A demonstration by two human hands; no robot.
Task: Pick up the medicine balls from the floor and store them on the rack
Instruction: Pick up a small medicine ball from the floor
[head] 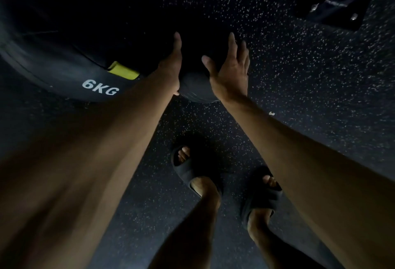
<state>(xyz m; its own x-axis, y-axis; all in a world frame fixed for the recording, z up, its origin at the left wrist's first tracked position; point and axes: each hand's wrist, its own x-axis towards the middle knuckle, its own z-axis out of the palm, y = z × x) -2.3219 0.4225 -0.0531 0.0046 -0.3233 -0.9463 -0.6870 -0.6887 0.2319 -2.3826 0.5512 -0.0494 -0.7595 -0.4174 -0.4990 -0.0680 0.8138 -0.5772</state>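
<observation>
View downward along two bare forearms. A dark medicine ball (195, 90) sits between the left hand (171, 65) and the right hand (232, 74); both hands have straight fingers, and the right thumb is spread. Just left of it is a larger ball (64, 63) marked "6KG", bearing a yellow tab (123, 70). Below, two feet in dark sandals (188, 172) stand on the speckled floor (320, 76). Upper right: a dark bolted plate (337, 12).

Two black sandals (192, 170) (toes showing) stand low in view; a dark bolted plate (335, 12) lies upper right.
</observation>
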